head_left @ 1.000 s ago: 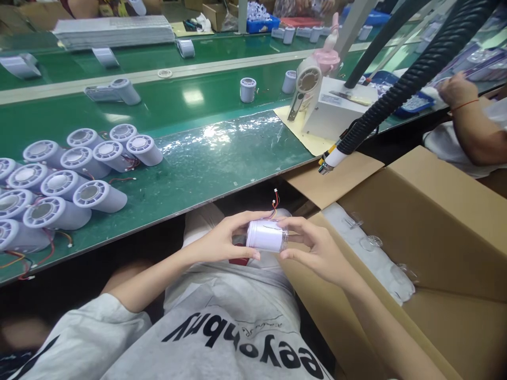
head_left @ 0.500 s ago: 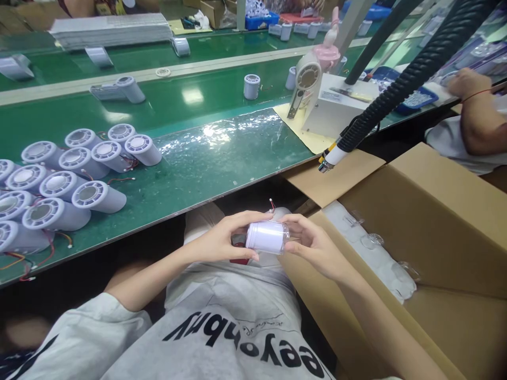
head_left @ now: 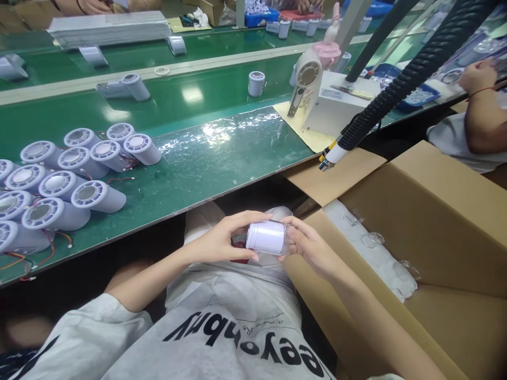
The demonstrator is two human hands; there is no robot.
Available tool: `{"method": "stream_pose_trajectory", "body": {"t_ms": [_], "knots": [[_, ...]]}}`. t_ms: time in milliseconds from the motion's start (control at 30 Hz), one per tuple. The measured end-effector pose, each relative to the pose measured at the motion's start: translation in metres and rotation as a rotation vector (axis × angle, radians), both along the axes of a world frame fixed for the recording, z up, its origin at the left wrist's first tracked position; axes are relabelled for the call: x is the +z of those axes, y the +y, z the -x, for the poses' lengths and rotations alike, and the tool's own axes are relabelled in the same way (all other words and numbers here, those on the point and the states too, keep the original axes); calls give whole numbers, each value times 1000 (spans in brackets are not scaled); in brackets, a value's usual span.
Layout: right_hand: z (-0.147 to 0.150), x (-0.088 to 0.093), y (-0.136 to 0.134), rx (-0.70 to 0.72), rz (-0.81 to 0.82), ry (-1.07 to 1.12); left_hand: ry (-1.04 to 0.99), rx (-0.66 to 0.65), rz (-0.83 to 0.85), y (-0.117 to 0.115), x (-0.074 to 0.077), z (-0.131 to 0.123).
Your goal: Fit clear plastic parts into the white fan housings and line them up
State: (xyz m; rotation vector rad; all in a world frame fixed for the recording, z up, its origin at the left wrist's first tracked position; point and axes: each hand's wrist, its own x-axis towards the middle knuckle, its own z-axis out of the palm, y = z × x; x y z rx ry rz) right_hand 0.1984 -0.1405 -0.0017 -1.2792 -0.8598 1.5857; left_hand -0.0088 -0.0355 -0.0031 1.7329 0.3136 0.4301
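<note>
A white cylindrical fan housing (head_left: 266,237) lies on its side above my lap, below the table edge. My left hand (head_left: 222,240) grips its left end with thumb below and fingers over the top. My right hand (head_left: 309,245) pinches its right end, fingers curled against a clear cap there. Something red shows just under the housing. Several matching housings (head_left: 71,179) with grille faces and red wires lie in a cluster on the green table (head_left: 206,158) at my left.
An open cardboard box (head_left: 431,227) with clear parts on white foam stands at my right. A black ribbed hose with a nozzle (head_left: 330,157) hangs over the box flap. A white machine (head_left: 336,103) sits behind. Another person's arm (head_left: 479,116) is far right.
The red wire end that stuck up above the housing is gone from sight. My right fingers have closed in tighter on the housing's right end. The view shifted slightly.
</note>
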Motion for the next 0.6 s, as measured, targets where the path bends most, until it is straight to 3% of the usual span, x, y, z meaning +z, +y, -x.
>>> {"method": "stream_pose_trajectory", "body": {"t_ms": [300, 600], "knots": [[7, 1, 0, 28, 113, 85, -70, -26, -20, -1, -3, -1], [6, 3, -6, 24, -46, 45, -61, 5, -133, -4, 4, 3]]}}
